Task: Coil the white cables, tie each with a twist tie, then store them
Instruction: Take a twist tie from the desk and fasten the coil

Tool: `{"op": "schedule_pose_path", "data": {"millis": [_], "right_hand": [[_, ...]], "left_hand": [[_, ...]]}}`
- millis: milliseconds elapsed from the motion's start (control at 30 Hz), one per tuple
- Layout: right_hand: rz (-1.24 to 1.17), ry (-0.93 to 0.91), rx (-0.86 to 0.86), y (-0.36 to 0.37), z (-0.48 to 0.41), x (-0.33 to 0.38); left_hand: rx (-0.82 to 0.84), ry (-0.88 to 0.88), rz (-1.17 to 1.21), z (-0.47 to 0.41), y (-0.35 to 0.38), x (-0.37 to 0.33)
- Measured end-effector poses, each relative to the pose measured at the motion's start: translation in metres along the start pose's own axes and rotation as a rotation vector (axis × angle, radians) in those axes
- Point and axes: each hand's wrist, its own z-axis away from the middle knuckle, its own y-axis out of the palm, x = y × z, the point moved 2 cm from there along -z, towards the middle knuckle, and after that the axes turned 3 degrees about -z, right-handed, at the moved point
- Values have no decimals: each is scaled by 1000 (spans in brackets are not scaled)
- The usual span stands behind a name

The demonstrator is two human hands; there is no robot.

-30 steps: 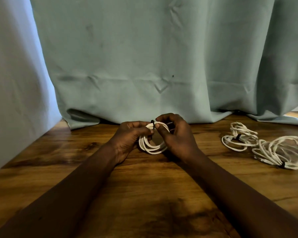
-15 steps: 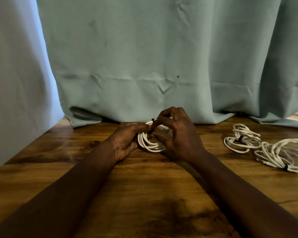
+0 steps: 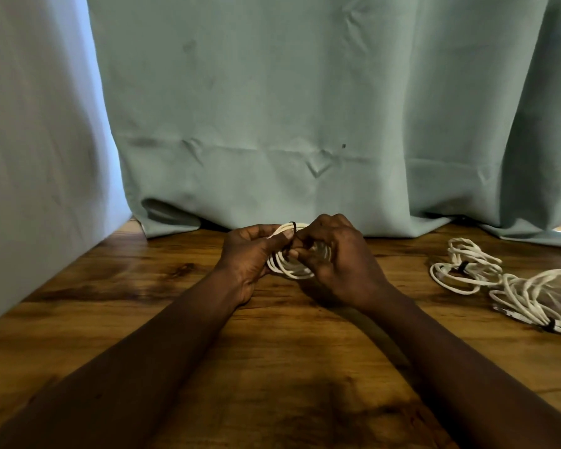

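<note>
Coil: the white cable coil (image 3: 292, 270) is sitting between both hands at mid-table, its ring tilting up off the wood.
Tie: a black twist tie (image 3: 293, 225) is crossing the coil's top rim, roughly upright.
Left hand (image 3: 250, 257): gripping the coil's left side.
Right hand (image 3: 334, 264): pinching the twist tie, covering the coil's right side.
Around: two tied coils (image 3: 463, 270) (image 3: 538, 299) are lying well to the right on the wooden table (image 3: 272, 351); a curtain (image 3: 272, 108) is draping behind.

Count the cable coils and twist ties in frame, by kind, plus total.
White cable coils: 3 (held coil, middle coil, right coil)
Black twist ties: 3 (held coil's tie, middle coil's tie, right coil's tie)
Total: 6
</note>
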Motion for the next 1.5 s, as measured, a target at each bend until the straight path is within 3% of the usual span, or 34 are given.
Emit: {"op": "schedule_pose_path", "data": {"millis": [133, 300, 433, 600, 733, 833, 1133, 1267, 1500], "right_hand": [[-129, 94, -29, -1, 1, -2], [-500, 305, -143, 2, 2, -7], [-721, 391, -179, -2, 2, -4], [-850, 406, -217, 5, 1, -9], [-1159, 668, -166, 7, 1, -7], [-1081, 696, -41, 14, 5, -11], [-951, 652, -213, 3, 3, -15], [-783, 562, -184, -2, 3, -14], [-630, 487, -160, -5, -1, -12]], "left_hand": [[22, 190, -216, 1, 0, 2], [81, 481, -491, 12, 9, -7], [174, 588, -635, 20, 15, -9], [29, 641, -599, 14, 14, -10], [7, 616, -498, 14, 12, -13], [-42, 624, -486, 12, 10, -15], [-21, 765, -648, 22, 17, -24], [30, 787, -679, 22, 17, -26], [107, 707, -527, 22, 17, -30]]}}
